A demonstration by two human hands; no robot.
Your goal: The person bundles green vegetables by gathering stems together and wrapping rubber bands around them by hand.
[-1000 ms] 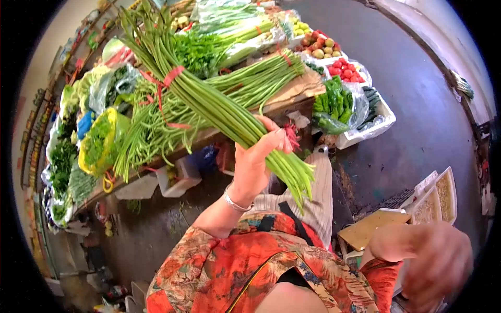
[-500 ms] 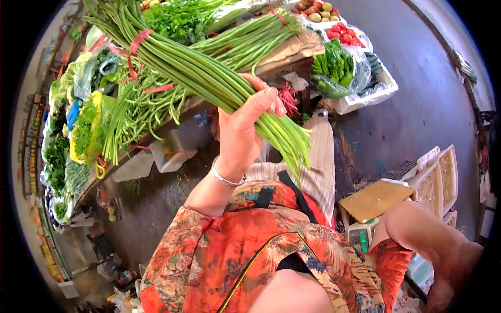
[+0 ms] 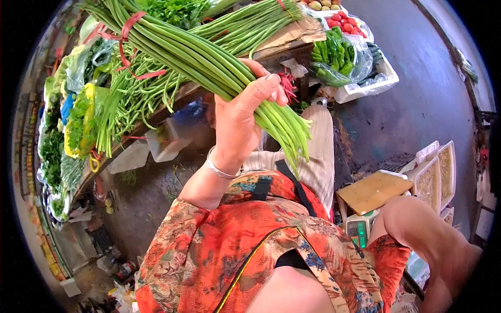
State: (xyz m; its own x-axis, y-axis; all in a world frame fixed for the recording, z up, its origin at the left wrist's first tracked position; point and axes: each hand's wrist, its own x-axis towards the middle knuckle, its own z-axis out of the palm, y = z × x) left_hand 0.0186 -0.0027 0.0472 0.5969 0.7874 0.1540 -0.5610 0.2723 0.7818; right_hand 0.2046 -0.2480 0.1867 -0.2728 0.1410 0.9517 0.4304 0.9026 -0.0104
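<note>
Item: long green stems [image 3: 190, 56], already tied with red ribbon [image 3: 127, 26], clasped in my left hand [image 3: 239, 125]. My right: out of view, grip unknown.

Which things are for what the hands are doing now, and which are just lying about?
In use:
- left hand
- long green stalks it holds
- red tie around them

Just lying about:
- tomatoes
- green peppers
- brown board
</note>
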